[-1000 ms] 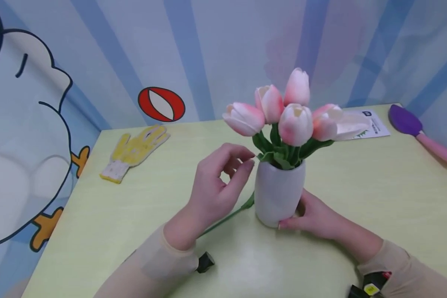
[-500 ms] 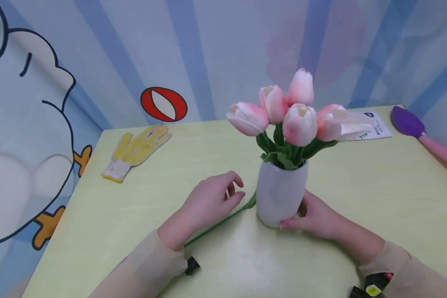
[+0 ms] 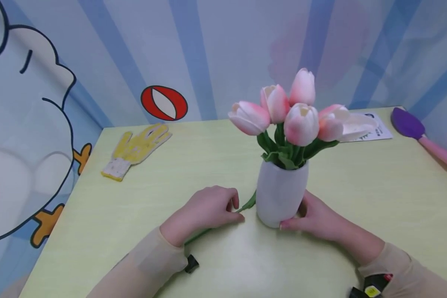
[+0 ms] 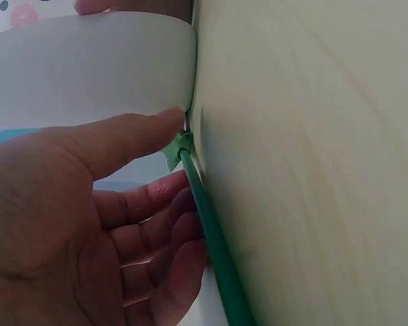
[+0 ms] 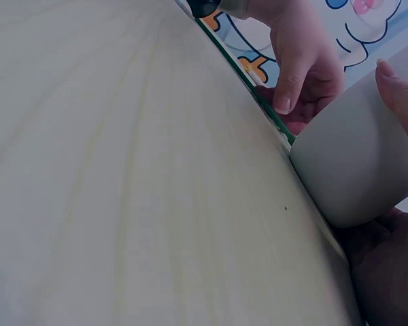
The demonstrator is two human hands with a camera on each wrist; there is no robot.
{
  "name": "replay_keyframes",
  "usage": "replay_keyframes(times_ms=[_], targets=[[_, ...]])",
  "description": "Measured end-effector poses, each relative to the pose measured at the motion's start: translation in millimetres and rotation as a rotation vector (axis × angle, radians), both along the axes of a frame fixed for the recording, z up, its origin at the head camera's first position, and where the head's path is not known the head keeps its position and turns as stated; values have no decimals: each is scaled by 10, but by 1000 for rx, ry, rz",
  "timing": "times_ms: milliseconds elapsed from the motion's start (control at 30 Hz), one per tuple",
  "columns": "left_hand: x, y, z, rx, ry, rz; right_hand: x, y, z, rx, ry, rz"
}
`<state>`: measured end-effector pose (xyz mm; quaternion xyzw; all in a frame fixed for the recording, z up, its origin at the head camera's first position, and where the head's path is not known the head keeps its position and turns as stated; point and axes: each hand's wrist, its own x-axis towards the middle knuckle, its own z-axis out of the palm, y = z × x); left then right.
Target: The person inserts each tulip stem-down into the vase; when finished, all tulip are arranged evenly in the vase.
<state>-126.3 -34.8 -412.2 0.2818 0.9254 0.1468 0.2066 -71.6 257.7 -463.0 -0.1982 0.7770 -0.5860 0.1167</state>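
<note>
A white vase [image 3: 282,194] stands upright on the table, holding several pink-and-white tulips [image 3: 301,124] with green leaves. My right hand [image 3: 316,217] grips the vase low on its right side, thumb toward the front. Left of the vase a green flower stem [image 4: 217,251] with a leaf lies on the table; its far end is hidden behind the vase. Over this stem is my left hand [image 3: 205,211], palm down, fingers loosely bent. In the left wrist view its thumb [image 4: 132,139] and fingers lie on either side of the stem, with a gap between them.
A yellow-and-white work glove [image 3: 134,153] lies at the back left of the table. Behind the tulips at the back right lies a printed white card [image 3: 380,128], beside a purple spatula [image 3: 408,123] with a pink handle. A patterned blue backdrop [image 3: 238,54] rises behind.
My left hand has come down from beside the vase's rim to the stem on the table. The right hand keeps its grip on the vase, which stays in place.
</note>
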Motion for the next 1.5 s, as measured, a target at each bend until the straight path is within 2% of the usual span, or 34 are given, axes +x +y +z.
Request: replay_keyframes(times_ms=[200, 600, 767, 1067, 1233, 1500], targets=[[19, 25, -16, -20, 24, -54, 3, -2, -13, -5, 1, 0], [48, 26, 35, -54, 20, -76, -6, -5, -32, -27, 8, 14], [24, -2, 48, -38, -4, -76, -15, -10, -29, -21, 14, 13], [-18, -87, 78, -29, -36, -111, -10, -17, -30, -27, 5, 11], [-14, -124, 111, -55, -26, -110, -14, -21, -30, -32, -1, 19], [-54, -180, 231, -39, -27, -63, -13, -12, -18, -24, 1, 12]])
